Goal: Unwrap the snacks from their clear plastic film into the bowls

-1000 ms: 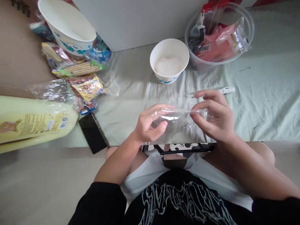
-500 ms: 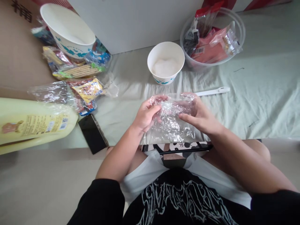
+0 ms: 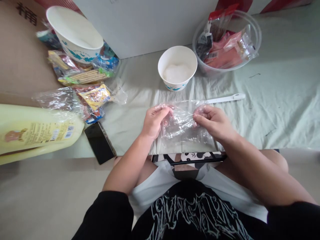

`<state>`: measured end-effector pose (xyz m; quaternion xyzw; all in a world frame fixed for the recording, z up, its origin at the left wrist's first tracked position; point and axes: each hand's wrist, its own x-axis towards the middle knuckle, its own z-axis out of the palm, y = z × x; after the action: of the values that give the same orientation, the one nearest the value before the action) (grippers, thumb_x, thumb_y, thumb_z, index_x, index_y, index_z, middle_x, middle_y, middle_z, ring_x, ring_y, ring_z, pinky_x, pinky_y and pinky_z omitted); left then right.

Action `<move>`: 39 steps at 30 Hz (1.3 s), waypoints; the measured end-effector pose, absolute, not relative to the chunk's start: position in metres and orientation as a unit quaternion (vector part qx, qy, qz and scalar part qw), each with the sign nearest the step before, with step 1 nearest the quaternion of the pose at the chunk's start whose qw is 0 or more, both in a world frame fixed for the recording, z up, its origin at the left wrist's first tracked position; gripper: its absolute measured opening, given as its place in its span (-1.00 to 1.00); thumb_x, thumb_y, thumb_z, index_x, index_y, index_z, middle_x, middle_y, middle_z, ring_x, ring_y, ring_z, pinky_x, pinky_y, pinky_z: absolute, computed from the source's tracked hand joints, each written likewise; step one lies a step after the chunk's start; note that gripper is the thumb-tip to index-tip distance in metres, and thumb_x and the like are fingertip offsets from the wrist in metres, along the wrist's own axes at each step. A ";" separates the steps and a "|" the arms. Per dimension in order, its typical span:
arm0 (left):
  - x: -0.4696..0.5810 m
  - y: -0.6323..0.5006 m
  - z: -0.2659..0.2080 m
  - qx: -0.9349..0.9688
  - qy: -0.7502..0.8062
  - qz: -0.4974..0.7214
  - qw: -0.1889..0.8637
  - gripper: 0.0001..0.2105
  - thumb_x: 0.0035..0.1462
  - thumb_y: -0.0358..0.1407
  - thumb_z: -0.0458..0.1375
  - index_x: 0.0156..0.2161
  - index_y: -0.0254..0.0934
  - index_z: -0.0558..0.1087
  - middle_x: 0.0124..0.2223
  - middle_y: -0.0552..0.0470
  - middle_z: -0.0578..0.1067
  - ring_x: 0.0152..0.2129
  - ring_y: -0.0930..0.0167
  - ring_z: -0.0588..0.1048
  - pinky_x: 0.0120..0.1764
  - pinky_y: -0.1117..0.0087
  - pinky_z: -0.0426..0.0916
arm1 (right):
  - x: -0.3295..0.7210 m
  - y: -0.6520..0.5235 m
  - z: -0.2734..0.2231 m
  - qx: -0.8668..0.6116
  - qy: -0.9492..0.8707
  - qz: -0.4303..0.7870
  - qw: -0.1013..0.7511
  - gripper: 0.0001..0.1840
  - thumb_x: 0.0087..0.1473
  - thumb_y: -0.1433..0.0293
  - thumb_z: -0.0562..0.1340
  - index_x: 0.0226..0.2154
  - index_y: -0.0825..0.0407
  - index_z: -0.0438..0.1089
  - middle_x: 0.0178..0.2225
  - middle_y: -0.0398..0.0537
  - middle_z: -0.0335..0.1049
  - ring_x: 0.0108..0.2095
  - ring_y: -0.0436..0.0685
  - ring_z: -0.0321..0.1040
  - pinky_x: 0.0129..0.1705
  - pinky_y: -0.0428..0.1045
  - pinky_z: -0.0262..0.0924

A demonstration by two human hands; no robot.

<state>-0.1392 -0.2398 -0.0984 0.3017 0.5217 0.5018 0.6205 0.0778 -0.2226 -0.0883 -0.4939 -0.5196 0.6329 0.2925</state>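
A crinkled clear plastic bag (image 3: 181, 125) stretches between my two hands above the near edge of the cloth-covered surface. My left hand (image 3: 154, 120) pinches its left side between thumb and fingers. On the other side my right hand (image 3: 217, 122) is closed on the film, thumb against the fingertips. Just beyond the bag stands a white paper bowl (image 3: 177, 78) with a pale, white mass inside. A white plastic strip-like handle (image 3: 226, 98) lies past my right hand, its left end behind the bag.
At the back right, a clear round tub (image 3: 258, 40) holds red and pink packets. To the left are a larger paper bucket (image 3: 80, 50), several snack packets (image 3: 96, 96), a dark phone (image 3: 100, 143) and a yellow bottle-like container (image 3: 40, 130). A white box (image 3: 150, 26) borders the back.
My fingers have closed more tightly on the bag, and the film is now pulled taut between them. The bowls, tub and phone have stayed in place.
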 end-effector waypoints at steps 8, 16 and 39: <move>-0.143 -0.239 -0.089 0.190 0.401 0.520 0.730 -0.48 -0.01 0.22 0.26 -0.20 -0.20 0.51 0.00 -0.06 0.61 0.02 0.14 0.58 -0.12 0.19 0.57 | 0.072 -0.225 -0.091 -0.461 -0.428 0.690 0.358 -0.65 0.08 0.07 0.39 -0.38 -0.09 0.29 -0.56 -0.20 0.33 -0.59 0.04 0.29 -0.50 0.03 0.29; -0.139 -0.240 -0.098 0.302 0.473 0.406 0.721 -0.72 -0.01 -0.18 0.38 -0.24 -0.30 0.54 -0.27 -0.04 0.67 -0.38 0.36 0.64 -0.34 0.38 0.52 | 0.080 -0.222 -0.095 -0.486 -0.461 0.651 0.357 -0.47 0.04 0.03 0.41 -0.04 -0.07 0.35 -0.58 -0.22 0.43 -0.57 0.08 0.39 -0.46 0.03 0.31; -0.147 -0.233 -0.092 0.348 0.477 0.481 0.649 -0.86 -0.06 -0.24 0.23 -0.46 -0.26 0.38 -0.48 0.12 0.38 -0.60 0.56 0.32 -0.56 0.50 0.21 | 0.089 -0.216 -0.091 -0.442 -0.529 0.603 0.401 -0.44 0.12 -0.14 0.25 -0.54 -0.02 0.37 -0.57 -0.12 0.26 -0.55 0.00 0.13 -0.49 -0.01 0.08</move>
<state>-0.1468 -0.2332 -0.0924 0.3478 0.4766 0.4807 0.6487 0.0895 -0.2156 -0.0909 -0.4424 -0.5291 0.6031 0.4008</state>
